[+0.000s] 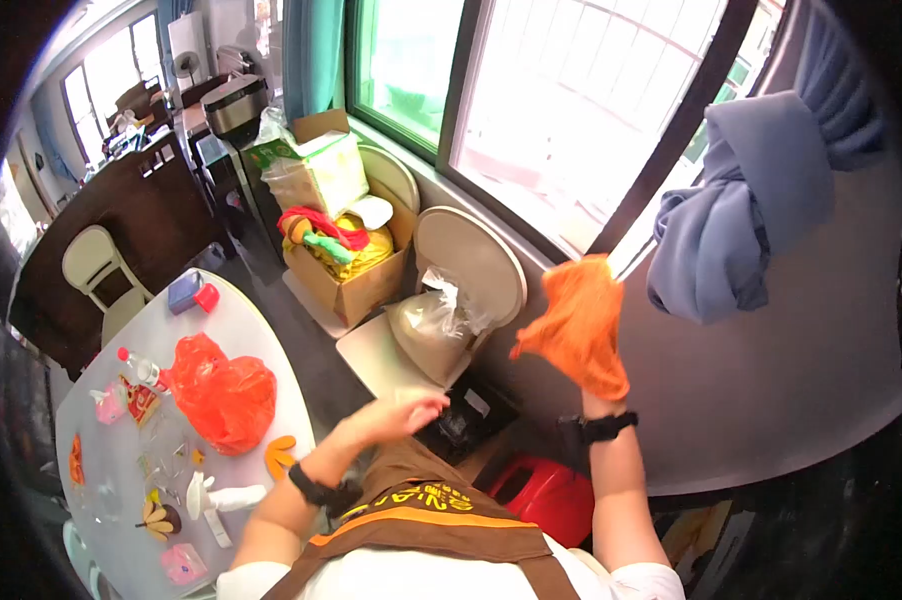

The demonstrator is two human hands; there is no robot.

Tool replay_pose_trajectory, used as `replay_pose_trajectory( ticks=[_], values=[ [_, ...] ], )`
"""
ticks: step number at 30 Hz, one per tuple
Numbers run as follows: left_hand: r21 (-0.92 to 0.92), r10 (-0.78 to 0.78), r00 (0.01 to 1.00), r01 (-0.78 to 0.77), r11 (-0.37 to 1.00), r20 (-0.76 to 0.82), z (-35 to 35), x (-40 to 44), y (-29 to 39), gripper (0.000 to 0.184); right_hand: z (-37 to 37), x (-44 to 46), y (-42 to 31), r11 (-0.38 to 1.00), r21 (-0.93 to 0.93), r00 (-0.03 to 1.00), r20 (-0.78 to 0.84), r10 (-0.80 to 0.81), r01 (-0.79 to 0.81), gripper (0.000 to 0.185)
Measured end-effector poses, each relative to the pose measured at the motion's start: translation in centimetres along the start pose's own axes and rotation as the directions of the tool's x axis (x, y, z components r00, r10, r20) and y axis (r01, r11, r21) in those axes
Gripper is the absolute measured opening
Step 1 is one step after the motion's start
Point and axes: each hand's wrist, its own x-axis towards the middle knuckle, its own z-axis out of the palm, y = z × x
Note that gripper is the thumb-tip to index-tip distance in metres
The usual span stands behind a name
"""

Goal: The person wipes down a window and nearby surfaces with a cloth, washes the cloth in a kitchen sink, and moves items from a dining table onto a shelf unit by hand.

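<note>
Bright window (581,110) lighting a furnished room, viewed from above a person in a brown apron (401,480). Nearest, the left hand (401,413) lies in front of the body, bare, its fingers extended close together with nothing visible in them. Opposite, below the window, an orange cloth (571,330) covers the right hand as far as the wrist; it seems wrapped over the hand, so little grip may be needed, but whether the fingers beneath pinch or spread cannot be told. With the arm held out, the cloth hangs apart from the red plastic container (551,495) beside the apron. At left, a table (251,325) bears a red bag (221,395) among small items, probably spread for easy reach. At right, a blue curtain (746,180) is knotted, presumably to admit light. Beyond, a chair (471,235) supports a clear plastic bag (441,320). Behind it, a cardboard box (376,290) gathers coloured items, likely against scattering. Farther off stands a beige chair (124,315).
</note>
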Motion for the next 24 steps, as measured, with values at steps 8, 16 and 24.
replay_pose_trajectory(
  ticks=[8, 16, 24],
  values=[
    [0.443, 0.444, 0.818, -0.267, 0.856, -0.365, -20.0, 29.2, -12.6, 0.049, -2.2, 24.9, -2.4, 0.858, -0.366, 0.82, -0.314, -0.478, 0.36, 0.025],
    [0.621, 0.543, 0.555, -0.061, 0.782, -0.63, -38.8, 58.9, -16.4, 0.081, 0.7, 46.5, 1.0, 0.343, -0.923, 0.67, -0.144, -0.728, 0.175, 0.028],
    [0.669, 0.652, 0.374, -0.102, 0.736, -0.66, -36.2, 61.7, -18.6, 0.074, 18.7, 40.0, 19.2, 0.975, -0.108, 0.882, 0.453, -0.127, 0.196, 0.032]
  ],
)
